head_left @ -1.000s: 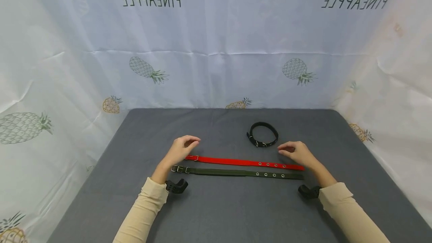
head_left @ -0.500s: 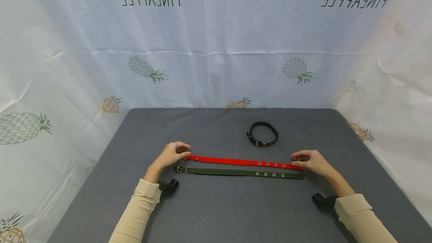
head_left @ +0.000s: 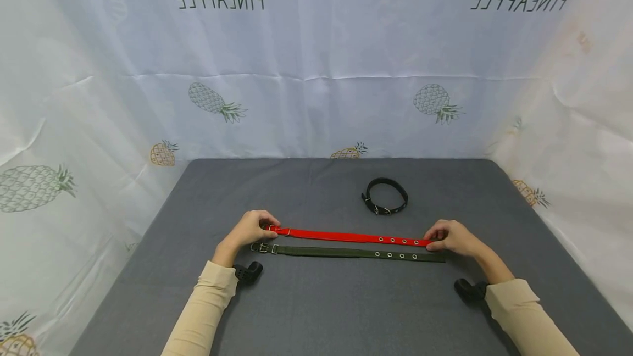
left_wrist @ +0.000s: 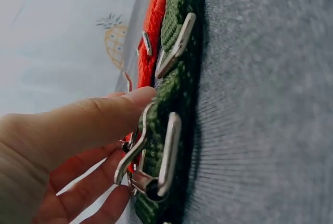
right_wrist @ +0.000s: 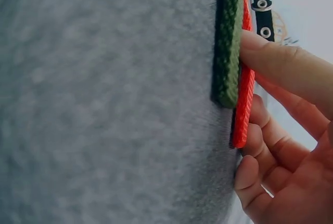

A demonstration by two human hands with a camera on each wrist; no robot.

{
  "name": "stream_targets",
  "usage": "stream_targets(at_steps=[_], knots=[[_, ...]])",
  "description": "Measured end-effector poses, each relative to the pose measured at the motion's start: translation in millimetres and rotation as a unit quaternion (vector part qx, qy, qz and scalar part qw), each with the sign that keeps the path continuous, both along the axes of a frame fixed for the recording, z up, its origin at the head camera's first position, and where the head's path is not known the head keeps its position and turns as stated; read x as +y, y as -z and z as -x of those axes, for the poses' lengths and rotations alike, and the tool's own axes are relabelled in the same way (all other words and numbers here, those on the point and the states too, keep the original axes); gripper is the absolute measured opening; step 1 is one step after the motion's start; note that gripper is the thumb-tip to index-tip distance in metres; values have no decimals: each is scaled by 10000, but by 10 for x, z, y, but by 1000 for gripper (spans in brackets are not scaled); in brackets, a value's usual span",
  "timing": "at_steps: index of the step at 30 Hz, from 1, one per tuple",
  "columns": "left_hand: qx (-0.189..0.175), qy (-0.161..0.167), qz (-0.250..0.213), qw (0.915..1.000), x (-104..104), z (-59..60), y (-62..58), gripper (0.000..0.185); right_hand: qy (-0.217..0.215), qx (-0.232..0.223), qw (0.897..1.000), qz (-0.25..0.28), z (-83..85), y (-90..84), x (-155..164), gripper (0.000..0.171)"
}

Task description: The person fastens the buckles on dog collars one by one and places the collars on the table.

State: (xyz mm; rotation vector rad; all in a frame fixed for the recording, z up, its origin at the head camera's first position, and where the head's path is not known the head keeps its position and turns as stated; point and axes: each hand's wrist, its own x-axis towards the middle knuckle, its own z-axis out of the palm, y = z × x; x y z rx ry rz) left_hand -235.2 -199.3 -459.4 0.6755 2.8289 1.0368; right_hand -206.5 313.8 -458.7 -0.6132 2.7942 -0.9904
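Note:
A red collar (head_left: 326, 235) lies stretched out straight, with a metal buckle at its left end and several eyelets toward its right end. My left hand (head_left: 249, 229) pinches it by the buckle end, thumb on the near side. At the eyelet end, my right hand (head_left: 455, 238) grips the strap between thumb and fingers. Just in front, parallel to it, runs a green collar (head_left: 321, 252) with its buckle also at the left. In the left wrist view the green collar's buckle (left_wrist: 169, 154) partly hides the red one. The red tip (right_wrist: 242, 130) pokes past the green end in the right wrist view.
Behind the straps, a black collar (head_left: 388, 181) lies fastened in a ring on the grey tabletop (head_left: 336, 306). A white pineapple-print curtain (head_left: 316, 114) hangs along the back and sides. Black wrist cameras (head_left: 249, 273) sit under both wrists.
My left hand has come down and left onto the red collar's buckle end. My right hand has moved right and down to the eyelet end. Both now hold the red collar.

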Motion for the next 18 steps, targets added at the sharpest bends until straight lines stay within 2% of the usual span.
stream_targets(at_steps=[4,11,18], knots=[[39,-33,100,9999,-1,12,-9,18,-57,35,10000,-64,9,-13,-7,17],[-155,-107,-7,9998,-28,8,-46,15,-25,-208,9998,-72,4,-91,-7,19],[-118,-144,-168,9997,-41,-6,-145,14,104,-237,9995,-191,7,-169,-14,18]])
